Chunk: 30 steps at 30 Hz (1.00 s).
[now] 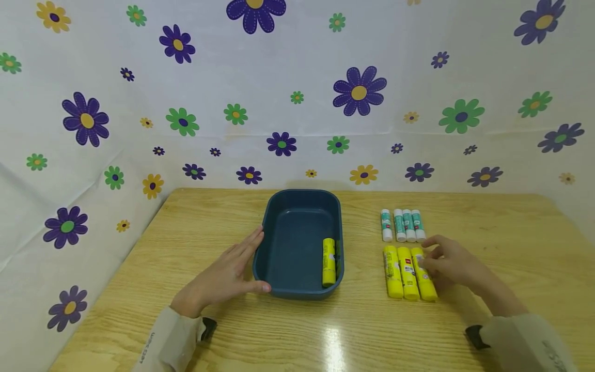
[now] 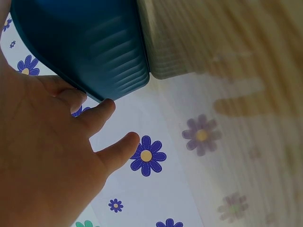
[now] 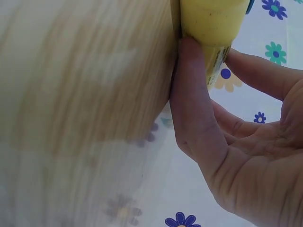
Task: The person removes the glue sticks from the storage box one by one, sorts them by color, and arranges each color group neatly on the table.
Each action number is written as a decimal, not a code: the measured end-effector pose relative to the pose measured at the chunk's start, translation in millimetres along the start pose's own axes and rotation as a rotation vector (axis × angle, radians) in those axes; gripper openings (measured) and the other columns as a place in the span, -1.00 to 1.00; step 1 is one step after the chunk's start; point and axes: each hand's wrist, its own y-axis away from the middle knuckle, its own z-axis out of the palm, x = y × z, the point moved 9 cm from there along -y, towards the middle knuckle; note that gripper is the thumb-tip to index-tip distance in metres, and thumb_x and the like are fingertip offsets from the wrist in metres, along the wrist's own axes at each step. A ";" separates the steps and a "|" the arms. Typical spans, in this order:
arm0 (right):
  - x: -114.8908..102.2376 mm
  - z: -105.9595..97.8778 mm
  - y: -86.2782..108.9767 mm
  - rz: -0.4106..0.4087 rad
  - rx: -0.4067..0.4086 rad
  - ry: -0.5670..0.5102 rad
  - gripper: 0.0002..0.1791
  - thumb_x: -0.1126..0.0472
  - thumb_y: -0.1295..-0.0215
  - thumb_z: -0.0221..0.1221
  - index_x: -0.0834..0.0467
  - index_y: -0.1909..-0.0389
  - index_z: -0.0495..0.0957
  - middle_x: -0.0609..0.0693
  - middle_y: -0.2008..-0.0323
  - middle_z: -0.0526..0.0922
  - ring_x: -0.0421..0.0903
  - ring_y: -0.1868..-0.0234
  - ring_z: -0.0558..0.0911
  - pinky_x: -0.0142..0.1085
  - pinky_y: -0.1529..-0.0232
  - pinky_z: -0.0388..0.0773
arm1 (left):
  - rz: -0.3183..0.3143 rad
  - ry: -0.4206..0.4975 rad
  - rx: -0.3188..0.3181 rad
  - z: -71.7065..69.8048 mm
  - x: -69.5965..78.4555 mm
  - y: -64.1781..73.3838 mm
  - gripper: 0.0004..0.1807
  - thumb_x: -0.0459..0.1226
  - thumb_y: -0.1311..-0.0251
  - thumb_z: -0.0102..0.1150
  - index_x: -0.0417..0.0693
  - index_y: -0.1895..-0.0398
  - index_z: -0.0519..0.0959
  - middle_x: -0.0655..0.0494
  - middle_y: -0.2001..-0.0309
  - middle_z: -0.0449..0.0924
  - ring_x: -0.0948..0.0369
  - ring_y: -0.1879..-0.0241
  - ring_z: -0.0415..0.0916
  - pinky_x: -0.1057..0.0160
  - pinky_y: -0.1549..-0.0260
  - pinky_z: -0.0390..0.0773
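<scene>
My left hand [image 1: 228,274] rests against the left side of a dark blue basin [image 1: 262,258], fingers extended along its wall and thumb at the near corner. In the left wrist view, the fingertips touch the rim of the basin [image 2: 94,52]. One yellow glue stick [image 1: 328,262] lies inside, along the right wall. On the table to the right, three more yellow glue sticks lie side by side. My right hand [image 1: 448,261] pinches the rightmost yellow glue stick [image 1: 426,281]; the right wrist view shows digits on both sides of this glue stick [image 3: 210,21].
Several smaller white and green glue sticks [image 1: 400,226] lie in a row just behind the yellow ones. The wooden table [image 1: 223,336] meets a flower-print cloth [image 1: 297,119] hanging at the back and left.
</scene>
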 end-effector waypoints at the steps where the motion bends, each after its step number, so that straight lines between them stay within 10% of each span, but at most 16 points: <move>1: -0.3 0.6 -0.3 0.001 -0.001 -0.003 -0.37 0.19 -0.43 0.20 0.52 -0.28 0.22 0.42 0.05 0.51 0.17 0.12 0.56 -0.04 0.15 0.65 | -0.002 0.000 -0.001 0.0 -0.1 0.1 0.24 0.29 -0.16 0.29 -0.24 -0.63 -0.10 -0.10 -0.64 -0.23 -0.16 -0.56 -0.15 -0.37 -0.40 -0.05; 30: -6.8 -19.9 1.2 0.009 0.009 -0.156 -0.34 0.22 -0.55 0.07 0.59 -0.34 0.01 0.52 0.00 0.43 0.02 0.25 0.65 -0.08 0.28 0.74 | 0.009 -0.003 -0.003 0.1 0.5 -0.5 0.24 0.34 -0.17 0.22 -0.25 -0.62 -0.10 -0.12 -0.64 -0.22 -0.13 -0.57 -0.14 -0.38 -0.39 -0.01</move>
